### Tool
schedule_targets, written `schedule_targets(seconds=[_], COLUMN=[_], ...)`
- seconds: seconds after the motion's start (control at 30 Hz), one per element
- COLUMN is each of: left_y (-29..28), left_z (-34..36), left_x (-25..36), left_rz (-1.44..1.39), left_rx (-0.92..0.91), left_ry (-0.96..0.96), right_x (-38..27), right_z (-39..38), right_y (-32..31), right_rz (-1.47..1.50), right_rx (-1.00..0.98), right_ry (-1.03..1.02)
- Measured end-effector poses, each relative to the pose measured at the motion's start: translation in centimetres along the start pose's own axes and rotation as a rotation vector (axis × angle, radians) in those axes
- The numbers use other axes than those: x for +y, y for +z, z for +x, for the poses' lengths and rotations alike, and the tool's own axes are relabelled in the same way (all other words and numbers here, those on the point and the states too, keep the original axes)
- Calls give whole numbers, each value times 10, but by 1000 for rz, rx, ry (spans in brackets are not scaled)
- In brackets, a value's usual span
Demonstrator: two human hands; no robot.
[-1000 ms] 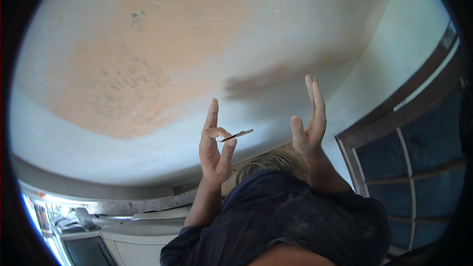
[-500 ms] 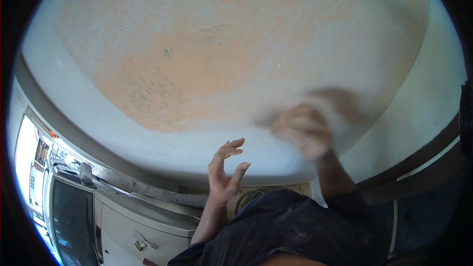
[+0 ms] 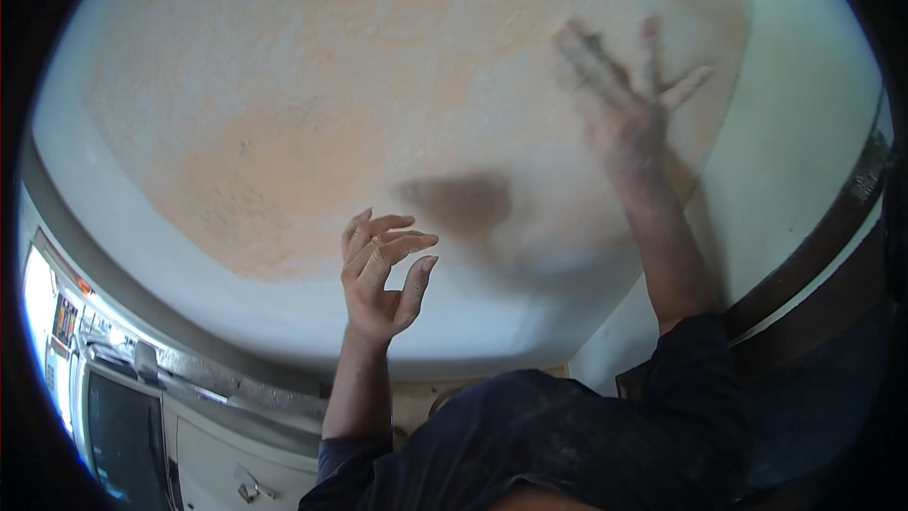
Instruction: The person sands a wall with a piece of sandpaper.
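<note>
A wall [image 3: 312, 66] with worn orange and whitish patches fills most of the view, smooth and pale along its lower part. My right hand [image 3: 624, 118] is raised against its upper right area, fingers spread apart and slightly blurred. Whether the fingertips press on the surface, I cannot tell. Lower and to the left, my left hand [image 3: 383, 274] hangs in front of the wall with curved fingers and the thumb apart, nothing in it. Between the two hands a dark shadow falls on the wall. Small dark marks dot the orange patch on the left.
A pale cabinet [image 3: 222, 445] with a hasp and padlock [image 3: 251, 487] stands at the lower left, beside a dark glossy panel [image 3: 123, 435]. Light enters through a bright opening [image 3: 40, 298] farther left. On the right, a second pale wall [image 3: 794, 142] meets a dark ledge [image 3: 804, 265].
My right hand has swept up and to the right, and its fingers have spread. My left hand has risen and shifted left. The view has shifted slightly.
</note>
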State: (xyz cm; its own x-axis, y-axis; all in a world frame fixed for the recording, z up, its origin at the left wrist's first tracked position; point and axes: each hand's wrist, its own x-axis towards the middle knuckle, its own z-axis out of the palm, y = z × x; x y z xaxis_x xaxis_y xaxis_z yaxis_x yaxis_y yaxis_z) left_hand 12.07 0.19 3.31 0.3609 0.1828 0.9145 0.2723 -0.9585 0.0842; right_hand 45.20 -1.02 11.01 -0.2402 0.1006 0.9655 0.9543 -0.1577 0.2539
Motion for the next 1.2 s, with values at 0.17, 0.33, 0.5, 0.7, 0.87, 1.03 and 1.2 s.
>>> schedule_targets(seconds=[0.17,0.33,0.5,0.7,0.87,1.03,1.2], left_y=[14,21,35,15,31,12,9], left_z=[95,163,159,155,165,145,136], left_x=[-18,-40,-50,-47,-40,-57,-52], left_rz=[144,492,465,477,429,290,390], left_rx=[164,646,628,586,648,594,534], left_ry=[258,291,246,194,170,242,253], right_x=[108,-50,52,-41,61,-51,29], right_z=[32,32,73,91,140,130,179], right_y=[6,-11,15,-7,20,14,21], right_rz=[-217,278,-119,68,-102,343,-28], right_rx=[171,-304,-32,-259,157,-128,198], right_ry=[250,-249,169,-261,349,-344,81])
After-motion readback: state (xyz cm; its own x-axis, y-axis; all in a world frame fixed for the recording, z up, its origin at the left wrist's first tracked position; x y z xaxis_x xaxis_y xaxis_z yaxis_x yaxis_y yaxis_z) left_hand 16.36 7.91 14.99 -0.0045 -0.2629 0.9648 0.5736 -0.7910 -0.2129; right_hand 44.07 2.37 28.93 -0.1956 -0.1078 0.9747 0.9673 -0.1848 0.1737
